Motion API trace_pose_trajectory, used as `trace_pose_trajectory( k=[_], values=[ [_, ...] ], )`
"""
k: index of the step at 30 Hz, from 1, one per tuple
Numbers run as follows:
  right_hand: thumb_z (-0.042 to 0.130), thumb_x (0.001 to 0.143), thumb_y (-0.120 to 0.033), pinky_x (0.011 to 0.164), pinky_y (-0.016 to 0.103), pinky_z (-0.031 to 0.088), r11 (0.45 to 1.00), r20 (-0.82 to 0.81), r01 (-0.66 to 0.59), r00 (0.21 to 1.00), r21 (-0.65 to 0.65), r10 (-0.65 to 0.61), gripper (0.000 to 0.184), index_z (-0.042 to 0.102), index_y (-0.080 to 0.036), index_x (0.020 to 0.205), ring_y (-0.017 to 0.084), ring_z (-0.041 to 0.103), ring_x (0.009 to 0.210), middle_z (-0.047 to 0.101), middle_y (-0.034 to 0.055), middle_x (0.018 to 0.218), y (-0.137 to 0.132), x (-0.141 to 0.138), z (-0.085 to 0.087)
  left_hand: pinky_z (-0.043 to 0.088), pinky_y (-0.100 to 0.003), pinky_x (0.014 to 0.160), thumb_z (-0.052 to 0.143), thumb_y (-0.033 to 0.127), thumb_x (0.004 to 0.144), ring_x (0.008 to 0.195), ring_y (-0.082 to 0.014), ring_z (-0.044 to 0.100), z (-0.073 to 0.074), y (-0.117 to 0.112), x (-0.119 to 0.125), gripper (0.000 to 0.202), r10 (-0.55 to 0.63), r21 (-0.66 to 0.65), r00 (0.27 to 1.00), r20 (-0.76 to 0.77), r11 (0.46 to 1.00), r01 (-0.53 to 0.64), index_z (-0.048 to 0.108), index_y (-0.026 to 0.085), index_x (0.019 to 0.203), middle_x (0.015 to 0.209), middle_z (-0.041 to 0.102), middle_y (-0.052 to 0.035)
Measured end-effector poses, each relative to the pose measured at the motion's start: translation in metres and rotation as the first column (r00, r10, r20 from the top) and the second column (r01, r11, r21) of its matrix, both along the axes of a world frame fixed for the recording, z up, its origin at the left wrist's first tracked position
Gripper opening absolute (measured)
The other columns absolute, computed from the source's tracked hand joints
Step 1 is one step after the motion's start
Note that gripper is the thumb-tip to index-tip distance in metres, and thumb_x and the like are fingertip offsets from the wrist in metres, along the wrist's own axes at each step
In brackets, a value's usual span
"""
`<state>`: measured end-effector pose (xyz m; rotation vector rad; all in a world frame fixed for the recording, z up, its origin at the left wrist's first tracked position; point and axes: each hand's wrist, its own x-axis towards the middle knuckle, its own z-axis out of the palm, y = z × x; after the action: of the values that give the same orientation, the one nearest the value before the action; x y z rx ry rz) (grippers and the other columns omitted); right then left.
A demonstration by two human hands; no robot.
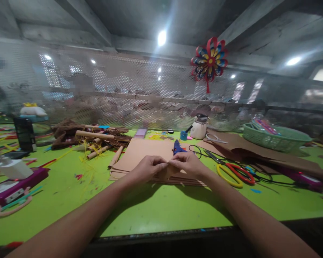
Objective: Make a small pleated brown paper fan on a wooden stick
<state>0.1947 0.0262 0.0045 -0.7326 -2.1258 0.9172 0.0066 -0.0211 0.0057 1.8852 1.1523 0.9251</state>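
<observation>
My left hand (146, 167) and my right hand (187, 163) meet fingertip to fingertip over a stack of brown paper sheets (140, 152) on the green table (150, 208). Both hands have their fingers pinched together around a small piece between them; it is too small to make out. A blue glue gun (177, 147) lies on the paper just behind my right hand. Scissors with yellow and red handles (233, 173) lie to the right of my right hand.
Rolled brown paper tubes and brown fringe (97, 138) lie at the back left. A green basket (274, 138) and large brown sheets (258, 152) are at the right. A white pot (199, 127), a phone (24, 133), a purple tray (13, 184) and a mesh screen (140, 96) with a paper pinwheel (210, 61) surround the work area.
</observation>
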Motion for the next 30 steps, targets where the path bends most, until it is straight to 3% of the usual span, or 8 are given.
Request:
trace_pose_trajectory(
  k=[4,9,12,19,22,25,27,30],
  values=[
    [0.058,0.074,-0.034,0.050,0.021,0.040,1.000,-0.009,-0.012,1.000,-0.022,0.011,0.022,0.063,-0.012,0.071,0.010,0.050,0.053,0.056,0.0006,0.059,0.001,0.001,0.000,0.035,-0.023,0.058,0.044,0.043,0.082,0.063,-0.0125,0.049,0.000,-0.006,0.000,0.036,-0.118,-0.150,0.985,0.123,0.979,0.136,0.065,0.014,0.086,0.081,0.063,-0.0063],
    [0.058,0.074,-0.032,0.054,0.022,0.044,0.995,-0.041,-0.052,0.998,-0.091,0.049,0.021,0.062,-0.012,0.072,0.010,0.052,0.055,0.057,0.0010,0.060,-0.002,0.000,0.001,0.032,-0.023,0.051,0.054,0.045,0.076,0.052,-0.0096,0.044,-0.002,-0.009,0.001,0.036,-0.064,-0.328,0.962,0.264,0.932,0.152,0.065,0.010,0.078,0.065,0.059,-0.0046],
    [0.059,0.074,-0.031,0.054,0.022,0.044,0.991,-0.046,-0.066,0.997,-0.117,0.061,0.021,0.062,-0.011,0.072,0.010,0.052,0.055,0.057,0.0012,0.061,-0.004,-0.001,0.002,0.036,-0.024,0.053,0.062,0.044,0.070,0.054,-0.0108,0.049,-0.005,-0.004,-0.001,0.038,-0.024,-0.416,0.945,0.327,0.894,0.167,0.064,0.007,0.081,0.067,0.059,-0.0061],
    [0.058,0.076,-0.034,0.057,0.025,0.046,0.962,-0.144,-0.140,0.984,-0.233,0.108,0.023,0.060,-0.011,0.081,0.011,0.055,0.060,0.058,0.0024,0.068,-0.005,-0.002,0.001,0.045,-0.031,0.067,0.066,0.041,0.068,0.070,-0.0173,0.059,-0.008,-0.002,-0.001,0.036,0.048,-0.430,0.909,0.414,0.891,0.149,0.064,0.008,0.084,0.081,0.065,-0.0108],
    [0.058,0.076,-0.032,0.057,0.024,0.046,0.971,-0.163,-0.130,0.982,-0.199,0.098,0.021,0.060,-0.012,0.080,0.011,0.055,0.060,0.058,0.0017,0.068,-0.004,-0.002,0.002,0.046,-0.039,0.073,0.057,0.042,0.076,0.080,-0.0239,0.060,-0.003,-0.008,-0.001,0.039,-0.025,-0.432,0.870,0.493,0.861,0.269,0.062,0.007,0.094,0.094,0.063,-0.0166],
    [0.058,0.076,-0.030,0.056,0.023,0.045,0.985,-0.173,-0.109,0.981,-0.133,0.085,0.018,0.060,-0.012,0.078,0.010,0.053,0.058,0.057,0.0005,0.065,-0.006,-0.001,0.005,0.046,-0.046,0.073,0.048,0.040,0.082,0.087,-0.0308,0.060,0.002,-0.013,0.000,0.041,-0.097,-0.473,0.818,0.568,0.775,0.420,0.058,0.006,0.102,0.103,0.059,-0.0203],
    [0.058,0.076,-0.028,0.055,0.022,0.045,0.993,-0.181,-0.095,0.980,-0.076,0.080,0.017,0.060,-0.012,0.078,0.010,0.053,0.058,0.057,0.0005,0.065,-0.009,-0.001,0.006,0.046,-0.045,0.074,0.045,0.039,0.084,0.090,-0.0320,0.060,0.005,-0.015,0.001,0.041,-0.134,-0.480,0.795,0.591,0.733,0.481,0.056,0.006,0.104,0.104,0.058,-0.0210],
    [0.057,0.077,-0.028,0.056,0.022,0.045,0.997,-0.190,-0.076,0.979,-0.008,0.073,0.016,0.061,-0.013,0.079,0.010,0.052,0.058,0.057,0.0011,0.067,-0.011,-0.001,0.008,0.046,-0.036,0.072,0.042,0.039,0.086,0.088,-0.0262,0.061,0.006,-0.015,0.003,0.041,-0.173,-0.435,0.789,0.590,0.755,0.490,0.056,0.005,0.105,0.103,0.060,-0.0207]
  ],
)
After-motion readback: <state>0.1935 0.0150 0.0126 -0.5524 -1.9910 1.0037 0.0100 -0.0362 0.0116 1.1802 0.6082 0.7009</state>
